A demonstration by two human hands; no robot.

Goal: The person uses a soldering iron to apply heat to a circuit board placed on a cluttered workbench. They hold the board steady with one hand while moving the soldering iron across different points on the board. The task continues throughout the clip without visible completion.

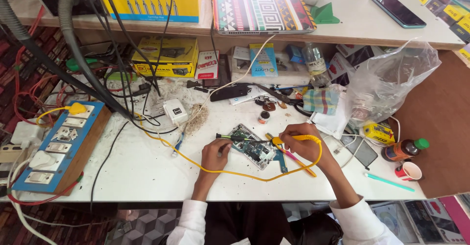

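An opened phone with its circuit board (252,148) bare lies on the white worktable (147,171). My right hand (301,147) grips a yellow-handled soldering iron (259,139), its dark tip pointing left over the board. The iron's yellow cord (215,169) loops along the table under both hands. My left hand (215,154) rests at the phone's left edge, fingers curled against it. I cannot tell if it pinches anything.
A blue switchboard (61,144) with plugs sits at the left. Behind the phone lie a white charger (175,111), tangled cables and small boxes. A clear plastic bag (391,73), a brown bottle (404,149) and a small red cup (409,171) stand at the right.
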